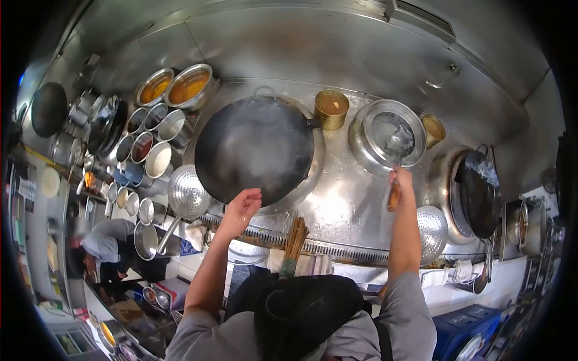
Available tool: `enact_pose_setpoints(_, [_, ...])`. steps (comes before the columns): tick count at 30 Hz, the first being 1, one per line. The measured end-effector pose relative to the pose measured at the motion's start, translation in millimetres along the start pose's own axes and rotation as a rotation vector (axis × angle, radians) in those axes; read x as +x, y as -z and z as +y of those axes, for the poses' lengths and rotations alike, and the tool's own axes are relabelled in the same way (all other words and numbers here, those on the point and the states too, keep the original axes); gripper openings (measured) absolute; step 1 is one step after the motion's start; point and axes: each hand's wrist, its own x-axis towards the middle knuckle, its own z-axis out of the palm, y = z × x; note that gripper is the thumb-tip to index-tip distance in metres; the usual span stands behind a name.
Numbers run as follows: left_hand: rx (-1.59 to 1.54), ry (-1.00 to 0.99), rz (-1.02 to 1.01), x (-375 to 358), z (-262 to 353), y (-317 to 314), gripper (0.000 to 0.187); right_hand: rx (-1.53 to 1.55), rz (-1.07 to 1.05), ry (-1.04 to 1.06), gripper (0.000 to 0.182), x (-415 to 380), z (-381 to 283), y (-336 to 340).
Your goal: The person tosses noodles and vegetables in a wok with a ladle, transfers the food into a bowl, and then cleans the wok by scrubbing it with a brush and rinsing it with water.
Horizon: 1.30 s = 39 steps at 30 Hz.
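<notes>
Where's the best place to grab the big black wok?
Probably the metal loop handle on the far rim of the wok, reached from the back wall side. The left hand is at the plain near rim, which shows no handle, and steam rises from the bowl.

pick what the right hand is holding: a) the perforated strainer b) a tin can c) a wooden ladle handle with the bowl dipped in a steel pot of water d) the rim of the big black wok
c: the right hand grips the wooden handle of a ladle whose bowl sits in the water-filled steel pot, while the left hand is at the near rim of the wok.
</notes>
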Motion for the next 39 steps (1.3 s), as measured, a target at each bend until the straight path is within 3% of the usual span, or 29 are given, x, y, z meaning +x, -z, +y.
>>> enact_pose_setpoints(1, [-0.005,0.004,0.013,6,1,-5,0.037,0.672,-0.37,-0.299,0.022,4,4,10])
enact_pose_setpoints(2, [-0.017,-0.009,-0.019,14,0,-10,0.036,0.664,-0.379,-0.299,0.022,-13,-3,10])
enact_pose_setpoints(4, [-0.035,-0.03,-0.039,36,2,-17,0.034,0.999,-0.351,-0.379,0.018,-69,-34,12])
enact_pose_setpoints(9, [0.013,-0.099,-0.004,92,-7,-37,0.03,1.043,-0.436,-0.26,0.025,-152,-68,9])
enact_pose_setpoints(16, [0.112,-0.064,0.115,183,-49,-78,0.021,0.929,-0.569,-0.208,0.034,-258,-154,-18])
enact_pose_setpoints(17, [0.098,0.041,0.12,179,-27,-82,0.021,0.917,-0.583,-0.216,0.034,-271,-164,-26])
enact_pose_setpoints(26, [-0.025,0.248,0.007,191,-13,-87,0.024,0.631,-0.536,-0.319,0.034,-360,-201,-122])
enact_pose_setpoints(28, [0.291,0.018,0.19,200,-44,-86,0.025,0.413,-0.45,-0.245,0.033,-371,-193,-145])
enact_pose_setpoints(29, [0.373,0.011,0.221,199,-47,-80,0.024,0.354,-0.395,-0.214,0.036,-373,-183,-154])
enact_pose_setpoints(30, [0.371,0.022,0.231,197,-53,-68,0.024,0.346,-0.407,-0.22,0.036,-377,-176,-162])
enact_pose_setpoints(32, [0.383,-0.064,-0.022,176,-39,-32,0.018,-0.018,-0.369,0.048,0.048,-384,-163,-177])
enact_pose_setpoints(33, [0.357,-0.137,-0.032,164,-40,-15,0.015,-0.085,-0.351,0.114,0.056,-385,-151,-180])
enact_pose_setpoints(34, [0.356,-0.13,-0.018,150,-42,4,0.015,-0.091,-0.366,0.116,0.056,-387,-144,-182])
enact_pose_setpoints(36, [0.398,-0.404,0.033,117,-45,46,0.012,-0.162,-0.206,0.184,0.056,-388,-129,-185])
enact_pose_setpoints(37, [0.362,-0.384,0.062,97,-44,67,0.012,-0.274,-0.16,0.374,0.055,-360,-85,-170])
enact_pose_setpoints(39, [0.336,-0.376,0.136,56,-48,106,0.015,-0.343,-0.114,0.364,0.054,-375,-98,-184])
